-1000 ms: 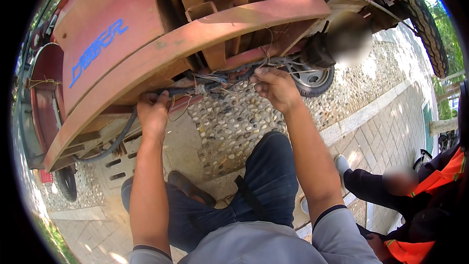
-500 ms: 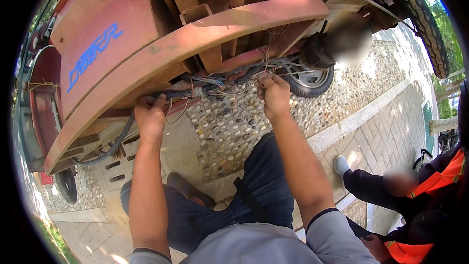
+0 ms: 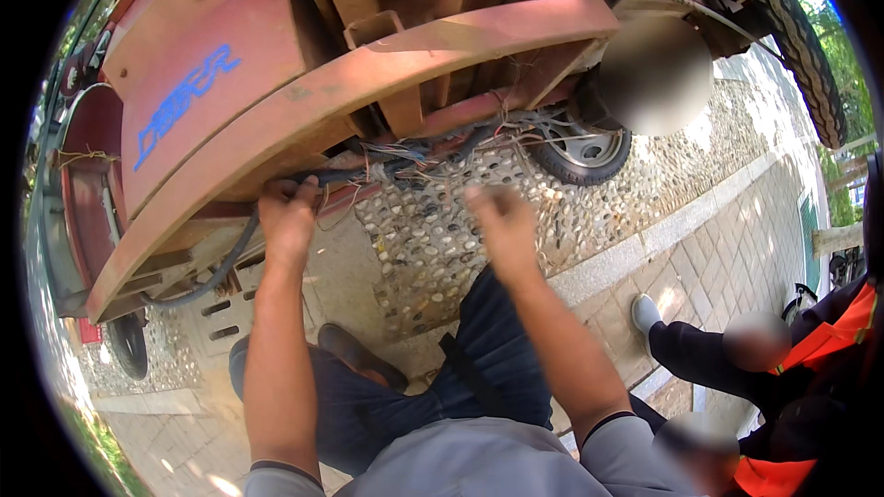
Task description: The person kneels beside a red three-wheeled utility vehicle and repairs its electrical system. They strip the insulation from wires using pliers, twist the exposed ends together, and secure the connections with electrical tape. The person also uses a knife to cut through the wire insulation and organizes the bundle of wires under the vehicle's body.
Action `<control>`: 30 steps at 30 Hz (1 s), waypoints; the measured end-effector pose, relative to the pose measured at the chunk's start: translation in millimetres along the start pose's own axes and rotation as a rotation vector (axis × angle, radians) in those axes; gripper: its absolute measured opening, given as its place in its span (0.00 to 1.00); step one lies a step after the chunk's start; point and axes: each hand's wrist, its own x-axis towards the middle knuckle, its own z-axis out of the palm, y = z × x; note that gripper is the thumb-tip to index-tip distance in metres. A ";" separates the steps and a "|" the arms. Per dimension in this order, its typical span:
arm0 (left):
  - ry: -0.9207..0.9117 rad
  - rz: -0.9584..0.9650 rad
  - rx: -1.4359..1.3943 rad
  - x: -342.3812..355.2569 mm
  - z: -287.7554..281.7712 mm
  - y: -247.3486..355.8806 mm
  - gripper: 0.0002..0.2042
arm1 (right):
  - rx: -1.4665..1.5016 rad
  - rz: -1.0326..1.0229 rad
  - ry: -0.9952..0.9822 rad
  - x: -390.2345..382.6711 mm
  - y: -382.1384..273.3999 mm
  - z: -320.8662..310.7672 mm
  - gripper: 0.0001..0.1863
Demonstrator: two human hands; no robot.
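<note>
Under the red curved bar point(image 3: 341, 85), the left hand point(image 3: 287, 219) pinches a dark cable point(image 3: 341, 174) near messy wires point(image 3: 398, 155), hiding part of it. Farther below the bar, the right hand point(image 3: 505, 230) is blurry; I can't tell its grip.

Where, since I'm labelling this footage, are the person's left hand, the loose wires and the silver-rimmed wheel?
Left hand point(image 3: 285, 219): head view, back of the hand.
Loose wires point(image 3: 405, 156): head view, middle of the tangle.
Silver-rimmed wheel point(image 3: 590, 148): head view, metal rim.
</note>
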 end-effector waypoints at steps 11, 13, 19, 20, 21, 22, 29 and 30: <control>-0.237 0.290 0.566 -58.8 10.5 63.0 0.09 | 0.101 0.113 -0.096 -20.6 17.7 -53.0 0.12; -0.467 0.234 0.326 -77.5 35.6 68.3 0.10 | 0.292 0.192 -0.070 -30.2 23.8 -75.0 0.12; -0.963 -0.261 -0.252 -113.0 159.3 76.6 0.16 | 0.212 0.125 -0.127 -32.8 5.5 -76.9 0.12; -0.951 -0.273 -0.316 -113.4 177.8 75.0 0.16 | 0.231 0.149 -0.116 -34.1 5.0 -80.6 0.12; -0.933 -0.267 -0.303 -113.5 191.9 77.0 0.15 | 0.247 0.174 -0.101 -34.5 8.3 -87.9 0.12; -0.925 -0.265 -0.293 -114.9 205.2 78.0 0.14 | 0.394 0.234 -0.108 -32.6 19.1 -102.6 0.13; -0.694 -0.061 -0.196 -91.0 273.9 70.1 0.18 | -0.052 -0.030 -0.220 -24.7 36.3 -134.7 0.15; -0.713 -0.094 -0.188 -90.3 279.1 72.7 0.19 | -0.045 -0.065 -0.250 -20.7 35.1 -135.9 0.15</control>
